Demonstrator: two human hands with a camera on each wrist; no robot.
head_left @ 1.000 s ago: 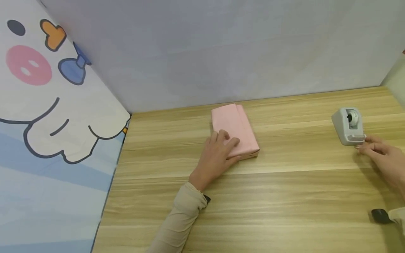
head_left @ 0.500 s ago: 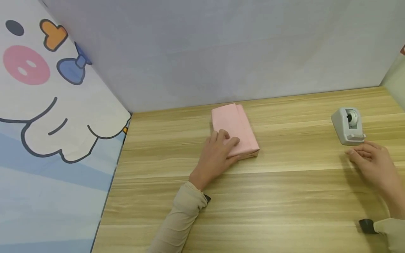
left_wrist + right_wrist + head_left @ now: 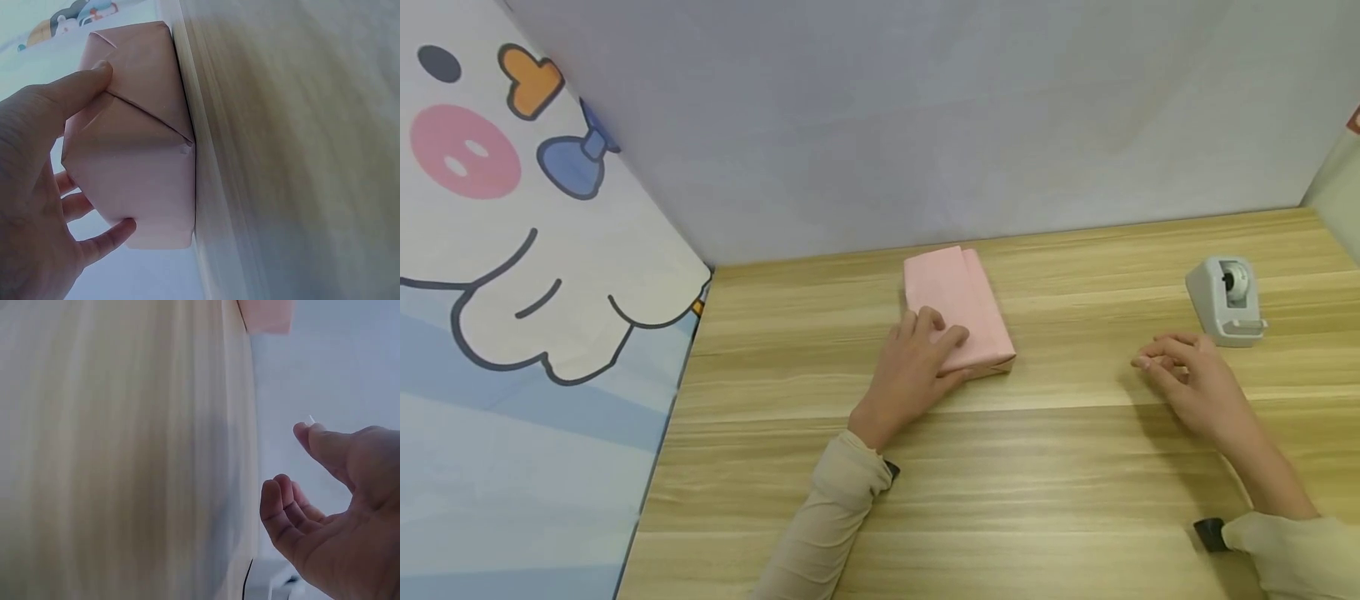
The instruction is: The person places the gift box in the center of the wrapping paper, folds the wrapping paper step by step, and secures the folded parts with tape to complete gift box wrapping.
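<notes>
A box-shaped package (image 3: 962, 292) wrapped in pink paper lies on the table, a folded flap running along its top. My left hand (image 3: 907, 379) grips its near end; in the left wrist view the thumb presses the folded end of the package (image 3: 140, 181) while the fingers bend over another face. To the right, my right hand (image 3: 1198, 387) is raised over the table, between package and tape dispenser. In the right wrist view its thumb and forefinger pinch a small whitish piece of tape (image 3: 312, 419); the other fingers are bent and hold nothing.
A light grey tape dispenser (image 3: 1213, 304) with a roll inside stands at the right of the wood-grain table (image 3: 1037, 483). A pale wall (image 3: 962, 125) rises behind the table, and a cartoon-printed panel (image 3: 550, 433) borders the left edge.
My right hand has moved left, away from the dispenser's front edge, with the piece of tape between its fingertips. My left hand and the package stay where they were.
</notes>
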